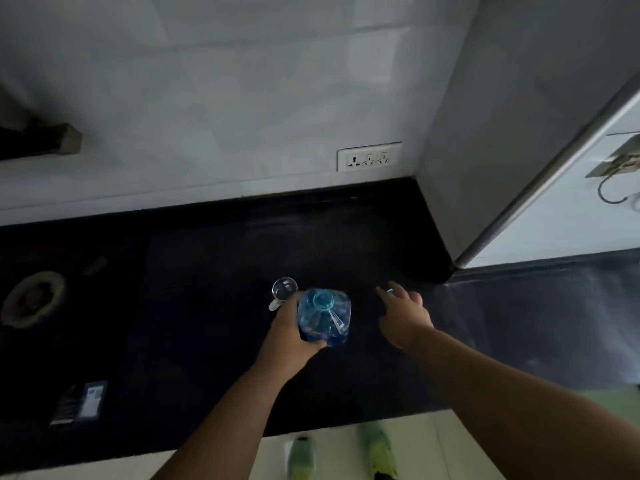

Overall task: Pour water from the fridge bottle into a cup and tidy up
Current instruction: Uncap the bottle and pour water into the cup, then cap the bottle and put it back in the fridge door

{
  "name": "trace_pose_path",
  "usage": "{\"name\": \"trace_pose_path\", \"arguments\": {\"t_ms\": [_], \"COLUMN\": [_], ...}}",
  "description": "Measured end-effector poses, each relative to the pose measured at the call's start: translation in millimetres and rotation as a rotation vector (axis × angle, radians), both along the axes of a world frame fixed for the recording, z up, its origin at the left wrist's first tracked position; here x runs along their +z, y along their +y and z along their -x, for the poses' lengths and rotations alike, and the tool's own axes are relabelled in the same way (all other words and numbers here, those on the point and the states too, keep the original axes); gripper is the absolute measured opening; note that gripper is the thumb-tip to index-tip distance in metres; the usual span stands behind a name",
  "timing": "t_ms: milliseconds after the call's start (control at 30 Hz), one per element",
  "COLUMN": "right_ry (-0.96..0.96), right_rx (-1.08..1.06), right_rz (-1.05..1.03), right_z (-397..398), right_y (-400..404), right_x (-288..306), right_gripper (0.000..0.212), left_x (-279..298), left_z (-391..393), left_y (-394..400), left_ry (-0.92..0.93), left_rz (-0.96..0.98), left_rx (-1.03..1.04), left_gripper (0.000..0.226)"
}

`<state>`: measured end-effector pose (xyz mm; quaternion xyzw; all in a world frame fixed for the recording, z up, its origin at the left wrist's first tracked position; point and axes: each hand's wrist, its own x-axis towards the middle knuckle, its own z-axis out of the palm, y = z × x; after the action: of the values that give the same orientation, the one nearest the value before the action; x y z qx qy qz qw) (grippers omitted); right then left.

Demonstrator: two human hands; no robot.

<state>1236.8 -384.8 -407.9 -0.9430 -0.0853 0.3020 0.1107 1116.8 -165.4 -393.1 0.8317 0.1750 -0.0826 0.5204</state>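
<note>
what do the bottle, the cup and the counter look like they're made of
Bottle: likely clear blue-tinted plastic, with a see-through faceted body and open neck.
Cup: clear glass or plastic; the counter shows through it.
Counter: dark polished stone, perhaps granite, with a faint sheen.

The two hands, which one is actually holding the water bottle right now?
The left hand grips the blue water bottle round its side, next to the glass cup. The right hand is off to the bottle's right, holding its cap.
</note>
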Motion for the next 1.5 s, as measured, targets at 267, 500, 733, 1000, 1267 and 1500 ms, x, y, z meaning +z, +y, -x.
{"name": "trace_pose_path", "arguments": {"t_ms": [267,500,733,1000,1267,1500], "right_ry": [-0.047,-0.089,-0.115,-0.049,-0.117,-0.172], "right_rx": [0.02,-0.138,-0.109,-0.147,0.061,0.062], "right_rz": [-0.087,-0.365,-0.688,-1.341,-1.414,-1.41], "right_z": [-5,-1,-10,-3,26,39], "right_y": [-20,-23,-28,-30,-29,-38], "right_x": [-36,-3,88,272,338,351], "right_gripper": [0.044,0.017,0.028,0.021,0.02,0.018], "left_x": [-16,-9,39,167,251,269], "left_z": [9,9,19,15,32,50], "left_y": [-10,-37,-64,-62,-73,-81], "left_ry": [0.029,0.004,-0.162,-0.421,-0.556,-0.599], "left_rz": [-0.001,0.078,0.089,-0.075,-0.23,-0.343], "left_rx": [0.058,0.207,0.261,0.245,0.281,0.296], "left_gripper": [0.088,0.088,0.082,0.084,0.08,0.083]}}
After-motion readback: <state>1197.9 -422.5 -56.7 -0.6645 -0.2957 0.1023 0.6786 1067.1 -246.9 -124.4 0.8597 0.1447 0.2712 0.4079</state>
